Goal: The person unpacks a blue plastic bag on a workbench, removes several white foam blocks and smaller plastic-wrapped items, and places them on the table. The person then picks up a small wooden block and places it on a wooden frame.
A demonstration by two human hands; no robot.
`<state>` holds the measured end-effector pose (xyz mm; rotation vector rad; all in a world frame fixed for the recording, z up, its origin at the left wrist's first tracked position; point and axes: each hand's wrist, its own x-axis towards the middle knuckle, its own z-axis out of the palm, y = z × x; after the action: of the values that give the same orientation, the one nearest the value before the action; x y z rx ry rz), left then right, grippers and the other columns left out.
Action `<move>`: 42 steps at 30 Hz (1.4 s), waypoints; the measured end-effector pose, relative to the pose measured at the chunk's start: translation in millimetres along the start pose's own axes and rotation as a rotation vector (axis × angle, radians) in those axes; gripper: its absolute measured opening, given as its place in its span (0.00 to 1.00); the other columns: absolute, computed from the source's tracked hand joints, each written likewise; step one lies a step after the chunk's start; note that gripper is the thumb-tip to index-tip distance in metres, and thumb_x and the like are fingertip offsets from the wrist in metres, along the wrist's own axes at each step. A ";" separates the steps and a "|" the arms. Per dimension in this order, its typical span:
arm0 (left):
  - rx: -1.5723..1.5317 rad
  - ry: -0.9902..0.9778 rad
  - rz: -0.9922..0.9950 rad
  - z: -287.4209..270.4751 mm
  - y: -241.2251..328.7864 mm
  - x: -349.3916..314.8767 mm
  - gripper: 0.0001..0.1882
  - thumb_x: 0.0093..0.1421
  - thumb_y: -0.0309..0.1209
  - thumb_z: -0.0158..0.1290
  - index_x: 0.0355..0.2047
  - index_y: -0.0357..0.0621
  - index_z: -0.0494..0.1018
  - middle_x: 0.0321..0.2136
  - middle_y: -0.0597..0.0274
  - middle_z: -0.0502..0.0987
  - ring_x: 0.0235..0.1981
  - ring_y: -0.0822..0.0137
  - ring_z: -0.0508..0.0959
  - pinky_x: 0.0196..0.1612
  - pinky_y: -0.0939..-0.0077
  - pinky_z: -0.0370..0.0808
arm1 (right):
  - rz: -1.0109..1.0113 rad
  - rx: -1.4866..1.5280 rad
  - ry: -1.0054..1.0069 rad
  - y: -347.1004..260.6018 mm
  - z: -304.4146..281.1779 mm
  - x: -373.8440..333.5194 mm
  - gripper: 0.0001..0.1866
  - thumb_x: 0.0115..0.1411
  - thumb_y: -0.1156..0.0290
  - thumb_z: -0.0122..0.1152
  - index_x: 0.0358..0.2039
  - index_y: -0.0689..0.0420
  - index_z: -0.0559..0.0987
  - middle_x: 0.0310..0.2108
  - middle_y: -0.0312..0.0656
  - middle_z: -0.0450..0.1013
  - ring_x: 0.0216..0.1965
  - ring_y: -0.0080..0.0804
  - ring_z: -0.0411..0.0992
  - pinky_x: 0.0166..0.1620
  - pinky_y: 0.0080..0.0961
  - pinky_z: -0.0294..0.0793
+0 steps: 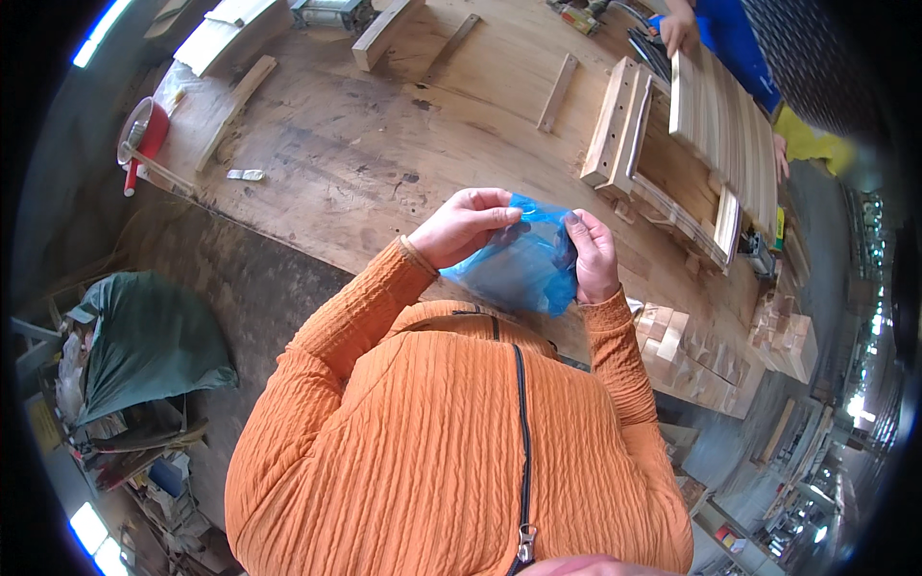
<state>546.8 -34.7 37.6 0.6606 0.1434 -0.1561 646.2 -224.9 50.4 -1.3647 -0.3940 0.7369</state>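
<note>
A thin blue plastic bag (514, 271) hangs spread between my two hands, close to my chest and over the near edge of the wooden worktable (336, 134). My left hand (466, 226) pinches its upper left edge between thumb and fingers. On the other side, my right hand (593, 254) grips the upper right edge, thumb on top. The bag is see-through and crumpled, and whether anything lies inside it I cannot tell.
At the right, a co-worker's hand (679, 31) holds a slatted wooden panel (725, 125) over a wooden frame (615, 120). Stacked wood blocks (663, 336) stand near my right elbow. A red-and-white tape roll (144, 130) sits at the far left corner, with wood strips (235, 110) nearby.
</note>
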 end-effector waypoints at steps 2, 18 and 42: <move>0.040 0.025 0.017 -12.8 -1.0 -6.2 0.09 0.59 0.27 0.54 0.40 0.38 0.73 0.32 0.66 0.76 0.34 0.75 0.75 0.38 0.81 0.72 | 0.026 0.067 0.006 2.6 7.9 2.5 0.10 0.65 0.68 0.49 0.28 0.57 0.74 0.23 0.26 0.69 0.24 0.11 0.64 0.28 0.09 0.64; 0.079 0.142 0.121 -17.1 -2.0 -15.8 0.08 0.58 0.27 0.55 0.37 0.38 0.73 0.29 0.67 0.75 0.30 0.77 0.73 0.36 0.83 0.72 | -0.599 -0.677 -0.015 -39.0 34.0 2.7 0.06 0.52 0.77 0.59 0.32 0.59 0.77 0.28 0.36 0.71 0.26 0.23 0.69 0.32 0.18 0.70; 0.522 0.323 0.196 -55.6 26.0 66.9 0.04 0.56 0.25 0.53 0.29 0.38 0.75 0.23 0.71 0.73 0.23 0.82 0.68 0.26 0.88 0.66 | -0.804 -1.733 -0.772 -43.7 39.8 157.9 0.09 0.54 0.65 0.50 0.27 0.55 0.76 0.28 0.43 0.74 0.33 0.39 0.75 0.35 0.33 0.76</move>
<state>612.6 13.4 -2.3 1.2144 0.3537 0.1098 744.6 -90.3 75.3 -2.0870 -2.4248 0.0196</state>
